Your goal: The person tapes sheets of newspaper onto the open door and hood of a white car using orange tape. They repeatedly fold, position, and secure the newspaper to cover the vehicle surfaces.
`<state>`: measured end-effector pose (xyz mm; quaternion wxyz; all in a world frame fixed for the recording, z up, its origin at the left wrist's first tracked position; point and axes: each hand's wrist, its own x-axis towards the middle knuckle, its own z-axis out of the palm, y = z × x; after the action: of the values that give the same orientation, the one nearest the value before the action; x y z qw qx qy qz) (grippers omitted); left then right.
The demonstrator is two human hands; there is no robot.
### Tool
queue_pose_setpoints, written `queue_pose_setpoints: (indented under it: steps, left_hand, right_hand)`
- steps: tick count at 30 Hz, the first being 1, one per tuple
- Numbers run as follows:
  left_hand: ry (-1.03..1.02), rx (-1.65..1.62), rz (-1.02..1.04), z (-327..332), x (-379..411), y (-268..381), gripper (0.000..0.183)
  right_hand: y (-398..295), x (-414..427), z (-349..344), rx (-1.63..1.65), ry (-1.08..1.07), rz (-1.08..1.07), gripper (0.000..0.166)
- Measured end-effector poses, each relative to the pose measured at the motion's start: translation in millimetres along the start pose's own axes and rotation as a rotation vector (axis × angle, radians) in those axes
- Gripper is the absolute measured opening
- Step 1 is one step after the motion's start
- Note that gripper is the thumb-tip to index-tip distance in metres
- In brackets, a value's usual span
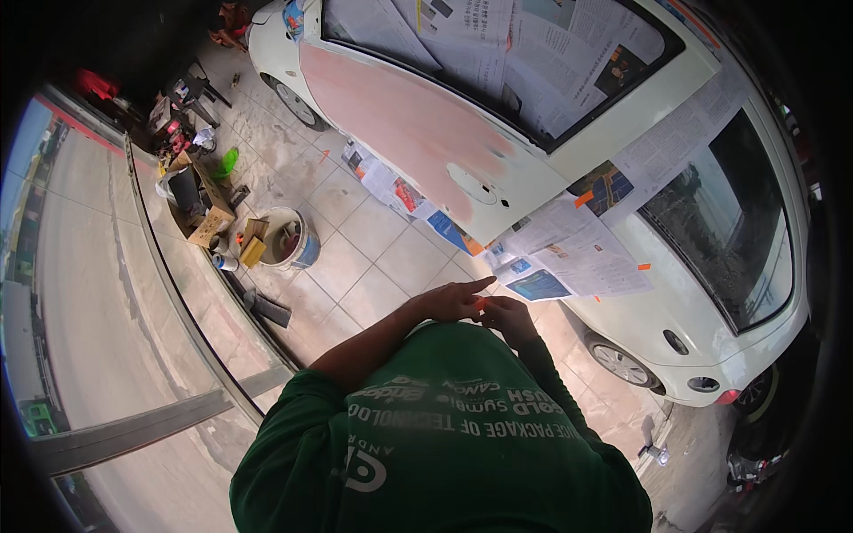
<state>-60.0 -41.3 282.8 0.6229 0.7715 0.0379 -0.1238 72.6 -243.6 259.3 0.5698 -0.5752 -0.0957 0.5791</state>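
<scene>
In front of my green shirt, my left hand (454, 301) and my right hand (512, 318) meet with fingertips together. A small bright orange piece, seemingly tape (479, 304), shows between them, partly covered by the fingers. My left index finger points out toward the newspaper masking (586, 256) on the white car (640, 293). Orange tape strips (584, 199) hold that paper to the body. Ahead is a car door (406, 126) with a broad pinkish sanded or filled area. Newspaper (466, 40) also covers its window.
A white bucket (308, 233) with sponges on its rim stands on the tiled floor (340, 256) to the left. Beyond it are a cardboard box (216, 216), cans (225, 262) and a dark plastic stool (200, 93). A glass front (180, 266) runs along the left. Another person (230, 25) crouches at the far end.
</scene>
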Motion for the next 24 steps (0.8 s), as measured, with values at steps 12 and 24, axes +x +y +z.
queue_pose_setpoints:
  steps: [12,24]
  left_hand:
    - [0.141,-0.337,-0.113,-68,29,11,0.062]
    - [0.315,-0.264,0.497,-215,104,96,0.053]
  right_hand:
    - [-79,59,-11,-0.843,0.422,-0.560,0.015]
    - [-448,-5,-16,-1.740,1.371,-1.254,0.007]
